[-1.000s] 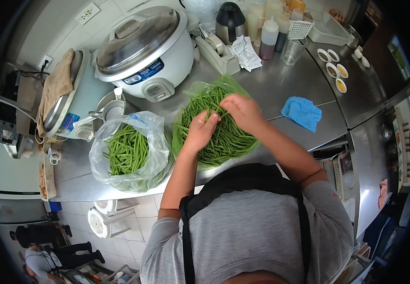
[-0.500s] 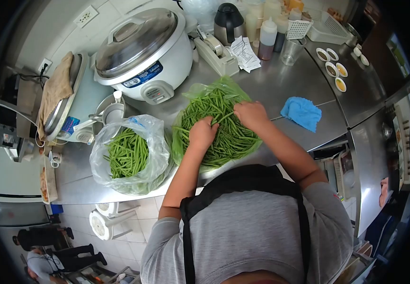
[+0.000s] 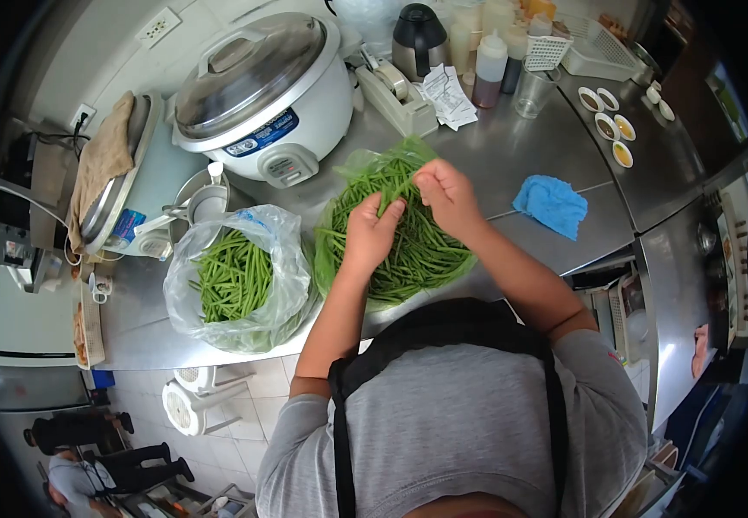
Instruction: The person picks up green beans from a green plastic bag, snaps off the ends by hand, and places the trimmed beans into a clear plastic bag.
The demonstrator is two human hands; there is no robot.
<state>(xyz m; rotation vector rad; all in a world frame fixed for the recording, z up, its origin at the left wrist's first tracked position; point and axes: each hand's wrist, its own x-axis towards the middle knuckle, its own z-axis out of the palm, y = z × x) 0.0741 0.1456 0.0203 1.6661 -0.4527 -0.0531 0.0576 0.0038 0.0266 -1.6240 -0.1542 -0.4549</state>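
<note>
Above a green plastic bag (image 3: pixel 325 274) full of long green beans (image 3: pixel 421 259), both my hands are close together. My left hand (image 3: pixel 374 229) is closed, with a green bean (image 3: pixel 397 195) pinched between thumb and fingers. The fingers of my right hand (image 3: pixel 445 197) are closed at the other end of what looks like the same bean, which slants up between the hands. To the left stands a clear plastic bag (image 3: pixel 286 315) with shorter green bean pieces (image 3: pixel 234 281) inside. Neither hand touches that bag.
A large rice cooker (image 3: pixel 279 95) stands behind the bags, beside a metal pot (image 3: pixel 210 203). A blue cloth (image 3: pixel 551 205) lies on the steel counter to the right. Squeeze bottles (image 3: pixel 489 65), a clear cup (image 3: pixel 531 93) and small sauce dishes (image 3: pixel 607 127) are farther back. Two people appear at lower left.
My right hand has moved slightly up and left, closer to my left hand. The bean between them is now lifted above the pile. My left hand has risen a little.
</note>
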